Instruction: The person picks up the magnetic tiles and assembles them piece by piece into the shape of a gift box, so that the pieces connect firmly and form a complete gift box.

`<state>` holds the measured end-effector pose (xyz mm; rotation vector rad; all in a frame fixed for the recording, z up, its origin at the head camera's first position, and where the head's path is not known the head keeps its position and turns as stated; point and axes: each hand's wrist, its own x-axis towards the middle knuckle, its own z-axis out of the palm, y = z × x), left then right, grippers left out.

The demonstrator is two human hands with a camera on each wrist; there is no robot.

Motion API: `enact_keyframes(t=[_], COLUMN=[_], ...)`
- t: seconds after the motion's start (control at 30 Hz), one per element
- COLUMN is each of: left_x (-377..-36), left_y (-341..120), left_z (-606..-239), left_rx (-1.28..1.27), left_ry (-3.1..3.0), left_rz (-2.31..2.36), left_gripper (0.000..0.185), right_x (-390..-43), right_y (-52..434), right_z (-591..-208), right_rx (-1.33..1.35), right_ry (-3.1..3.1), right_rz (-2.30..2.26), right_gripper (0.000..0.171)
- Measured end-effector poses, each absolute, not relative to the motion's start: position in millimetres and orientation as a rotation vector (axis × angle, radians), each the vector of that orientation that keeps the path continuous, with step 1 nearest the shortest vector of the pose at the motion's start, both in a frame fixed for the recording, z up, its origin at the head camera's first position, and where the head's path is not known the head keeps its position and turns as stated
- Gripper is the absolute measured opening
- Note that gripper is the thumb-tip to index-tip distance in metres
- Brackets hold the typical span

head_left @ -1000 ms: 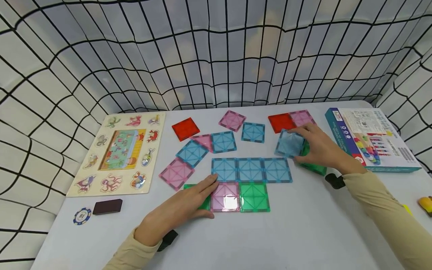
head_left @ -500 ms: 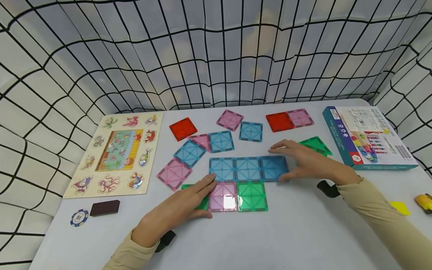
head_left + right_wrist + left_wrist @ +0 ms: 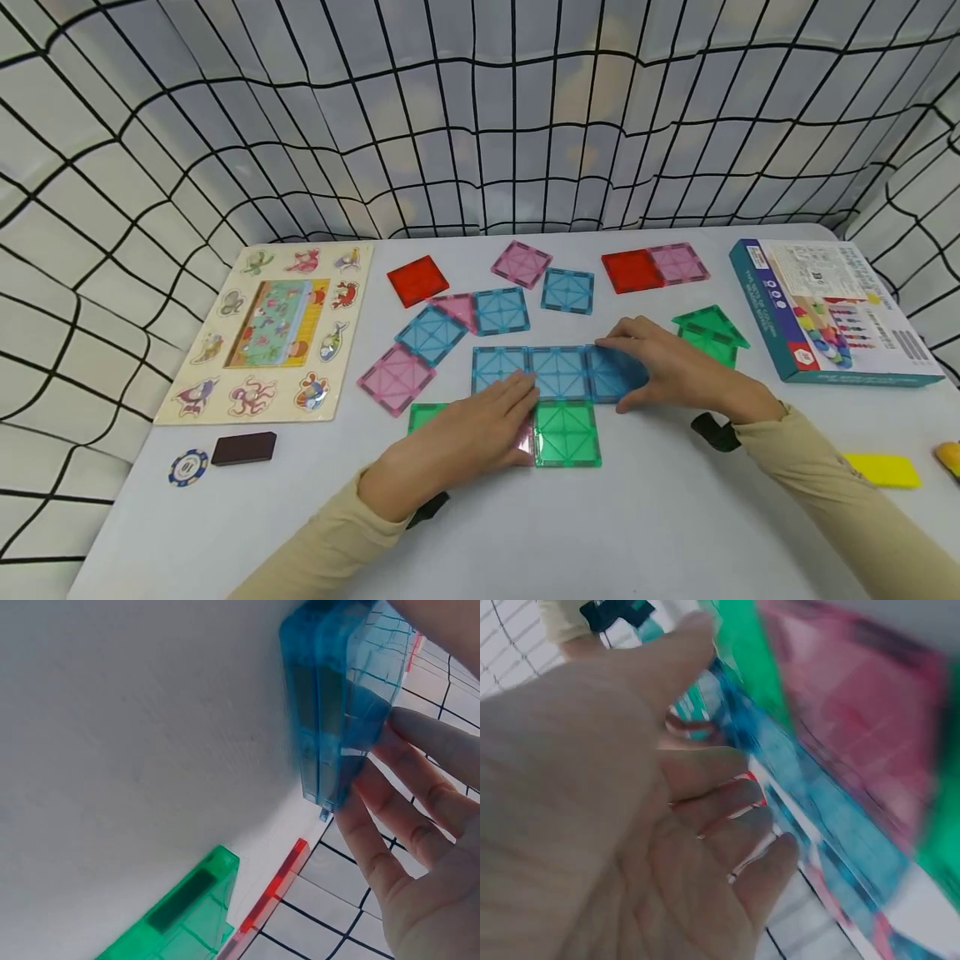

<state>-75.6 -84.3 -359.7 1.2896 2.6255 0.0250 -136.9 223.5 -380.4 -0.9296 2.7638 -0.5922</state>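
A: What does the right hand (image 3: 667,367) hold?
B: A blue stack (image 3: 613,379) at the right end of a three-place row of see-through blue squares (image 3: 558,373). Thumb and fingers grip its edges. From the right wrist, it shows two smooth, glassy layers, face to face, with rounded corners.
A: And the left hand (image 3: 472,433)?
B: Stretched out, its fingers nearly straight, over a pink square (image 3: 526,447) in the row nearer the person. Whether it touches that, I can't tell; those tiles blur in the left wrist view. Two green squares (image 3: 567,433) flank the pink one.
A: How many others?
B: Three blue tiles (image 3: 567,291), three pink tiles (image 3: 396,379), one partly covered pink piece (image 3: 460,310), two red tiles (image 3: 417,281), and two green pieces (image 3: 708,331) at the right, one pointed.
A: Anything around them?
B: One flat board (image 3: 285,383) printed with ten sea creatures, one glossy box (image 3: 840,312), one round chip (image 3: 187,467), one dark block (image 3: 243,448) and one thin yellow slab (image 3: 888,471).
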Motion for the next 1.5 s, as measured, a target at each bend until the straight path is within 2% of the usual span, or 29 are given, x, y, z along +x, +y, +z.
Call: enact_keyframes(t=[0.07, 0.23, 0.47, 0.6, 0.67, 0.87, 0.97, 1.2, 1.33, 1.43, 1.5], left_x=[-84.1, -102.7, -108.8, -109.9, -110.9, -113.3, -113.4, -114.1, -114.5, -115.8, -116.6], left_y=[-65.7, -36.7, -30.7, -26.8, -23.7, -10.9, -6.4, -5.4, -4.4, -2.9, -2.4], left_z=[-360.5, -369.5, -377.1, -375.2, -372.8, -359.4, -354.5, -358.5, -361.0, -363.5, -364.6], left_rx=[1.33, 1.239, 1.202, 1.208, 1.176, 0.853, 0.676, 0.414, 0.297, 0.228, 0.195], left_ry=[2.59, 2.505, 2.482, 2.532, 2.58, 2.302, 2.067, 1.874, 1.939, 2.026, 2.075], left_rz=[-0.023, -0.024, 0.036, 0.072, 0.244, 1.336, 1.633, 1.809, 1.782, 1.776, 1.787], left_gripper=[0.075, 0.078, 0.081, 0.078, 0.073, 0.049, 0.039, 0.035, 0.035, 0.028, 0.035], right_x=[-135.9, -133.1, -128.4, -120.1, -116.4, -110.8, -108.9, -106.9, -105.3, -104.0, -103.4], right_y=[223.9, 223.8, 235.2, 245.8, 247.6, 236.6, 230.5, 223.9, 223.1, 223.5, 224.3], right_z=[-381.7, -385.1, -379.9, -373.3, -368.3, -354.1, -351.8, -355.7, -357.2, -356.1, -355.2], right_rx=[-0.916, -0.929, -0.95, -0.962, -1.015, -1.267, -1.32, -1.297, -1.27, -1.245, -1.234], right_ry=[2.773, 2.79, 2.867, 2.945, 2.987, 3.044, 3.061, 3.079, 3.061, 3.045, 3.047], right_rz=[-0.605, -0.639, -0.663, -0.759, -0.82, -0.969, -0.97, -0.859, -0.854, -0.853, -0.842], right_gripper=[0.081, 0.083, 0.079, 0.08, 0.083, 0.092, 0.093, 0.093, 0.092, 0.091, 0.091])
